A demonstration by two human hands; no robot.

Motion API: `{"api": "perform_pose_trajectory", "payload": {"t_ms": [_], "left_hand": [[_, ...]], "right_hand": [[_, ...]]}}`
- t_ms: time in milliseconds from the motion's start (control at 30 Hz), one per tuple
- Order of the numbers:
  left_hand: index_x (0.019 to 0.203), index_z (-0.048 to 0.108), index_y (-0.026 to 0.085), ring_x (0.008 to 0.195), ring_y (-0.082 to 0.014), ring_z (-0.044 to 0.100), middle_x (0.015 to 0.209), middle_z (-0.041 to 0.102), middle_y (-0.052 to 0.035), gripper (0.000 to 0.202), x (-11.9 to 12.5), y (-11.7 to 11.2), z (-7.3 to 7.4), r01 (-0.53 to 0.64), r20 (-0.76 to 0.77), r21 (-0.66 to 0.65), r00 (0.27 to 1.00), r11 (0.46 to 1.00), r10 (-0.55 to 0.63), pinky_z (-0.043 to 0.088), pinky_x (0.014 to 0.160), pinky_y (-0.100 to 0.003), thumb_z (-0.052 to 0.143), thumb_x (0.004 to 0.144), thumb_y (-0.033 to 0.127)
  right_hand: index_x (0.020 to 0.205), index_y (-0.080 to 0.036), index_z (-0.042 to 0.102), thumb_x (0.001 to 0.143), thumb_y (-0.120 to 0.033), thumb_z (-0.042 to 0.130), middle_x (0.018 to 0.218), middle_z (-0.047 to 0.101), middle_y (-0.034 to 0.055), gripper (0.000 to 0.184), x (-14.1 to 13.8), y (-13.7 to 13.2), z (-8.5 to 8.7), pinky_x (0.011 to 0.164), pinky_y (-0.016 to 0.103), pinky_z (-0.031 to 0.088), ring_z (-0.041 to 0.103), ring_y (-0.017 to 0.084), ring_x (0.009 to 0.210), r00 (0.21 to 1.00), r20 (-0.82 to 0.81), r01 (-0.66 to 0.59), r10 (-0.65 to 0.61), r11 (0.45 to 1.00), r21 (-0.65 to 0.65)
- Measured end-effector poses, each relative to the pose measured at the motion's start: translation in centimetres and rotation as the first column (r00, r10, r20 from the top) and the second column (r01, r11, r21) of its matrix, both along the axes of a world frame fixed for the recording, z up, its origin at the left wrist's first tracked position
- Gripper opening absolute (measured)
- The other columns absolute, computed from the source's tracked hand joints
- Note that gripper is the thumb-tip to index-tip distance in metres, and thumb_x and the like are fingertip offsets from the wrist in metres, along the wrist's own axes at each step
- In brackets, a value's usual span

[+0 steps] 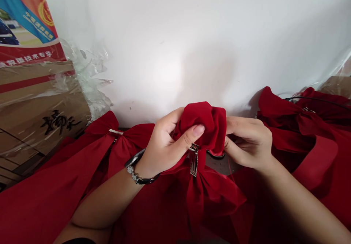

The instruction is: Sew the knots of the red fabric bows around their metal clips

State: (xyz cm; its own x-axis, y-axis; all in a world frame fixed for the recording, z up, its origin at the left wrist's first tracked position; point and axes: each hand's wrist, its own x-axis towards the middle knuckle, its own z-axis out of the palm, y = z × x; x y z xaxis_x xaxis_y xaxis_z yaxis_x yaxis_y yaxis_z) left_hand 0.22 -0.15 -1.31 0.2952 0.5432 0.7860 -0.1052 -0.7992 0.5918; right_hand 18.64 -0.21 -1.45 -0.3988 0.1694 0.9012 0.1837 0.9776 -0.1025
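Note:
My left hand (170,141) grips a bunched red velvet bow (201,121), its thumb pressed across the front of the folds. At the bow's right side my right hand (246,140) is closed, thumb and index finger together by the fabric edge; whether it pinches the cloth or a thin thread there is hard to see. A metal hair clip (193,160) hangs just below the left thumb. Under it spreads another red velvet bow (216,193). A thin red thread shows below my right fingers.
On the left lies a red bow with a metal clip (115,131), beside a cardboard box (41,109) with handwriting. More red bows (304,119) are heaped at the right, near a black cable. A white wall (153,54) rises behind, with torn clear plastic (87,68) against it.

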Motion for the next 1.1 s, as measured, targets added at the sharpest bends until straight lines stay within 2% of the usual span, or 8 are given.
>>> {"api": "perform_pose_trajectory", "payload": {"t_ms": [167,267,400,867,1100], "left_hand": [[0.089,0.065,0.018,0.066,-0.0125,0.059,0.076,0.063,-0.0016,0.015,-0.26,0.14,0.06,-0.009,-0.017,-0.031,1.0,0.999,0.008,0.053,0.058,-0.022,0.062,0.087,0.032],[0.082,0.063,0.017,0.061,-0.0107,0.054,0.07,0.058,-0.0002,0.018,-0.4,0.28,0.09,0.005,-0.027,-0.054,1.0,0.999,-0.006,0.05,0.053,-0.021,0.063,0.086,0.035],[0.081,0.063,0.017,0.062,-0.0109,0.053,0.07,0.056,-0.0006,0.018,-0.41,0.33,0.07,0.01,-0.029,-0.062,1.0,0.998,-0.011,0.05,0.054,-0.021,0.063,0.086,0.035],[0.086,0.065,0.017,0.063,-0.0106,0.057,0.073,0.062,-0.0008,0.016,-0.06,-0.02,-0.05,0.018,-0.014,-0.079,1.0,0.997,-0.019,0.052,0.055,-0.02,0.063,0.086,0.033],[0.092,0.067,0.017,0.071,-0.0132,0.062,0.082,0.067,-0.0032,0.018,0.08,0.17,0.26,0.061,0.023,-0.107,0.998,0.992,-0.059,0.054,0.062,-0.023,0.063,0.087,0.033]], "right_hand": [[0.073,-0.02,0.055,0.086,-0.006,0.052,0.057,0.053,-0.0032,0.019,0.02,0.05,-0.06,0.048,0.019,0.041,0.047,0.008,0.05,1.0,0.003,-0.02,0.02,1.0,-0.014],[0.074,-0.02,0.056,0.086,-0.008,0.053,0.056,0.053,-0.0031,0.017,0.13,0.28,-0.09,0.045,0.019,0.04,0.048,0.008,0.048,0.999,-0.001,-0.04,0.04,0.998,-0.052],[0.073,-0.019,0.056,0.087,-0.01,0.053,0.054,0.051,-0.003,0.017,0.16,0.44,-0.15,0.044,0.02,0.038,0.046,0.009,0.047,0.999,-0.01,-0.051,0.051,0.995,-0.083],[0.072,-0.02,0.055,0.085,-0.005,0.055,0.057,0.053,-0.0027,0.02,0.07,-0.24,-0.31,0.045,0.02,0.037,0.044,0.008,0.049,0.999,0.044,-0.008,0.008,1.0,-0.021],[0.072,-0.018,0.053,0.086,-0.006,0.054,0.057,0.051,-0.0037,0.018,0.2,-0.11,-0.24,0.046,0.018,0.037,0.044,0.006,0.049,0.999,0.041,0.017,-0.015,0.998,-0.053]]}}
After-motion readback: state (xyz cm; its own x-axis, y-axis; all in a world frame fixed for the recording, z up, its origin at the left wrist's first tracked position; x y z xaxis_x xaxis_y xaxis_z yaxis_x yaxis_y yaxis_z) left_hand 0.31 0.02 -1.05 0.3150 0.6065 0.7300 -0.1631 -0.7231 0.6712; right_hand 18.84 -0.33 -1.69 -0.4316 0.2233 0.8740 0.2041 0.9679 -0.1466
